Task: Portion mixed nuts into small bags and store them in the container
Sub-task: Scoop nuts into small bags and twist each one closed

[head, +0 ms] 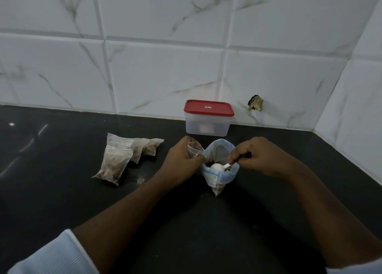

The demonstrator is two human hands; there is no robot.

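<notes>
One empty bag (193,148) gripped by the left hand (182,162), one spoon (216,167) pinched by the right hand (256,158) inside one nut pouch (215,178), about four filled bags (115,166) lay overlapped centre-left, one lidded container (207,122) stood above centre.

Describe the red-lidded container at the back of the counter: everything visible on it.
The container is a rectangular box with rounded corners, its body translucent whitish plastic, closed by a red lid that bears a small pale mark at its middle. A pale square patch shows on its front wall; what is inside cannot be made out. It stands upright on the black counter, close to the tiled wall, behind the open bag. Only the counter touches it.
</notes>
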